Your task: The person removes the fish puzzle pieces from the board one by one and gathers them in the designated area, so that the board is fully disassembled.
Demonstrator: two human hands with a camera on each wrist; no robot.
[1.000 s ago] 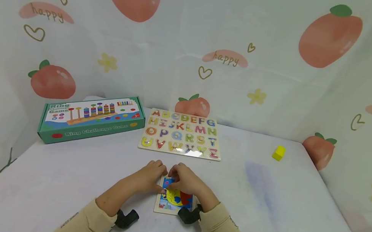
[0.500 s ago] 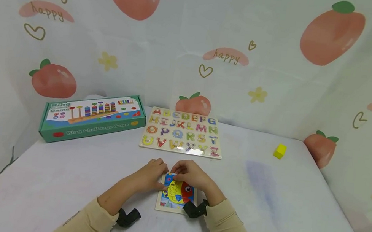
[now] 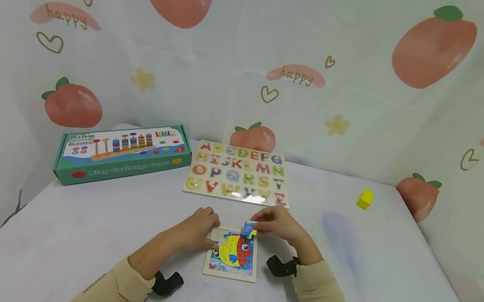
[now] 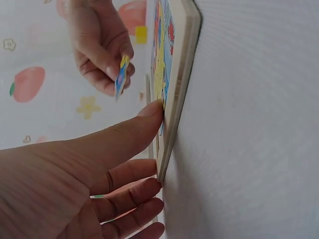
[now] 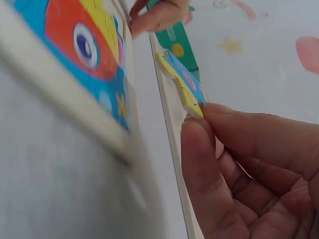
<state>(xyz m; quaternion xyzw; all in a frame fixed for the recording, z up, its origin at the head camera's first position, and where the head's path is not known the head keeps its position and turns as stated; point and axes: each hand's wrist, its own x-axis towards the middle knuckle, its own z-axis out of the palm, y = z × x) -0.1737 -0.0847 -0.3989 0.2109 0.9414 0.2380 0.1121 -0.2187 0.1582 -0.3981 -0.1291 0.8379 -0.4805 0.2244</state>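
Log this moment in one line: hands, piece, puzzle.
right hand: pinches puzzle piece | left hand: touches fish puzzle | fish puzzle: flat on table, upper-left patch bare | alphabet board: beyond

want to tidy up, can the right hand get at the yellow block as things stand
Probably yes: nothing visible stands between the right hand and the yellow block, though that hand pinches a puzzle piece.

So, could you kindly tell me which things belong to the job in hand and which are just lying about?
In use:
fish puzzle, touched by the left hand
puzzle piece, pinched in the right hand

Lying about:
game box
alphabet board
yellow block
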